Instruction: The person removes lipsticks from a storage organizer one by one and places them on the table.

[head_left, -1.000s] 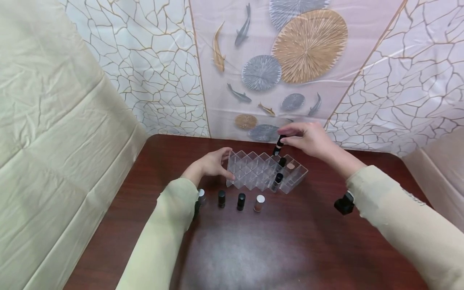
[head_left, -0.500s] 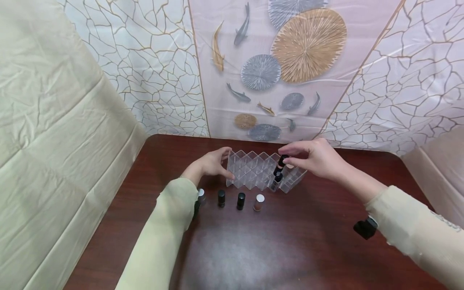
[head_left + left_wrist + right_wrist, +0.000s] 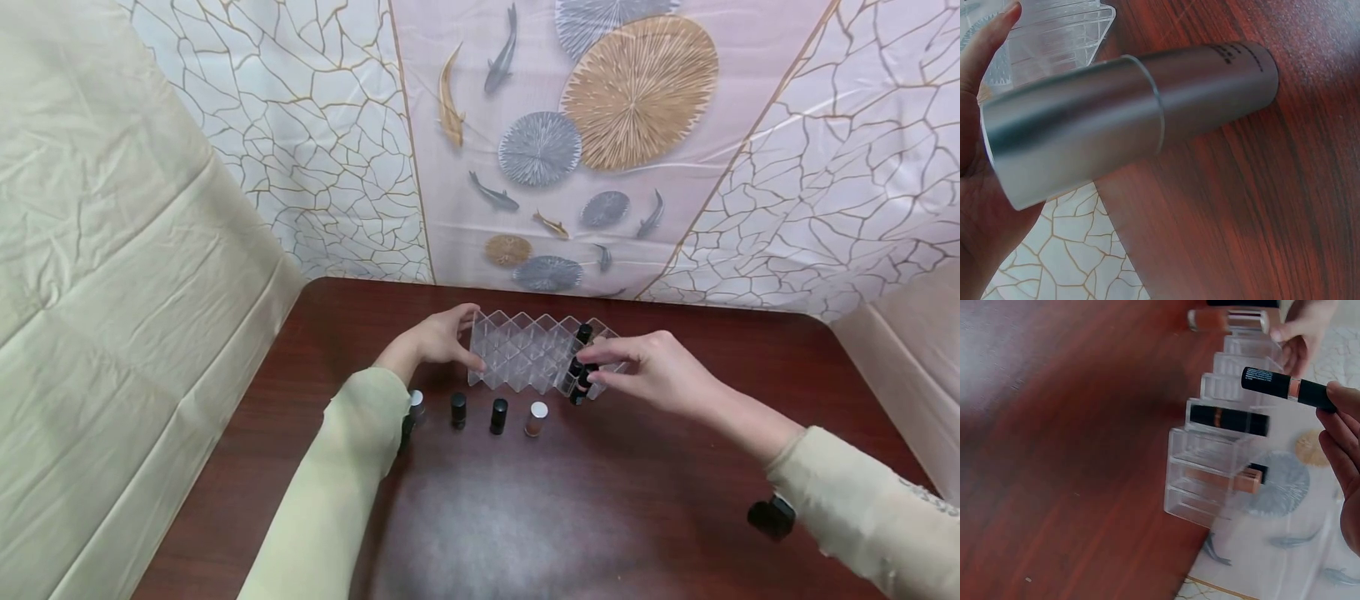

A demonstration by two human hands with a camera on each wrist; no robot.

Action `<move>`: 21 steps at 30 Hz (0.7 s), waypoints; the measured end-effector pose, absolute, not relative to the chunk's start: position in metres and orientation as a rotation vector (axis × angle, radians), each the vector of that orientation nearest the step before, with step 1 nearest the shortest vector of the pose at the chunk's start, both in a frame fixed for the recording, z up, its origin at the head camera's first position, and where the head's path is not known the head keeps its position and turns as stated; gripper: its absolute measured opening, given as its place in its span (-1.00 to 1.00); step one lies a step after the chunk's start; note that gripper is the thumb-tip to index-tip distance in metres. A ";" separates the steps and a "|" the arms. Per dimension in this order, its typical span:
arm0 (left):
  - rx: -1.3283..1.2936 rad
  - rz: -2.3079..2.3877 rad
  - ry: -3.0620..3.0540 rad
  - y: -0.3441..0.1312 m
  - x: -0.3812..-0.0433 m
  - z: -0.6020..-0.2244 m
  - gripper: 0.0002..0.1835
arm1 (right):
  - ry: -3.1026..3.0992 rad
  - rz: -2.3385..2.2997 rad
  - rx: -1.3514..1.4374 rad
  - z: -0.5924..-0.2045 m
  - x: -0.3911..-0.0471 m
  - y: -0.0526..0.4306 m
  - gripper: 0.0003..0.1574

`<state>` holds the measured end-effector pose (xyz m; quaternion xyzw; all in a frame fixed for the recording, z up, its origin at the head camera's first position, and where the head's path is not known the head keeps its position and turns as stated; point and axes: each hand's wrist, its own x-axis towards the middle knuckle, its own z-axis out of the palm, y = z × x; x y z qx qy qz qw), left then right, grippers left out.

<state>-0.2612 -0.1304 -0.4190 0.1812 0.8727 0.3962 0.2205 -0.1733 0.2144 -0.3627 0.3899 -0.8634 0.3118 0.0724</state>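
A clear lipstick organizer (image 3: 517, 354) with diamond-shaped slots stands on the table. My left hand (image 3: 435, 340) grips its left end, thumb at the front and fingers behind. Between thumb and fingertips of my right hand (image 3: 663, 372) is a black lipstick tube (image 3: 1266, 382) with a peach band. That tube is tilted, close over the front right of the organizer. Toward the organizer's right end stand two black tubes, one at the back (image 3: 582, 332) and one in front (image 3: 1229, 419). A peach-coloured tube (image 3: 1244, 479) also sits in it, covered by my right hand in the head view.
In front of the organizer stand two black tubes (image 3: 458, 411) (image 3: 498, 417) and a silver-capped tube (image 3: 536, 419). Near my left wrist is another silver-capped tube (image 3: 416, 404), and a silver tube (image 3: 1129, 119) fills the left wrist view. Patterned cloth (image 3: 345, 167) hangs behind the table.
My right hand has carried the black lipstick tube from above the organizer's back edge down and toward its front edge. My left hand has kept its grip on the organizer.
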 end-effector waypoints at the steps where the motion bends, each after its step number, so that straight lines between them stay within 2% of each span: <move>1: 0.501 1.095 2.413 -0.130 -0.261 -0.419 0.15 | -2.589 0.940 1.177 -0.366 -0.172 0.214 -0.60; 21: 0.488 1.094 2.414 -0.131 -0.261 -0.420 0.16 | -2.548 0.742 1.258 -0.413 -0.158 0.211 -0.59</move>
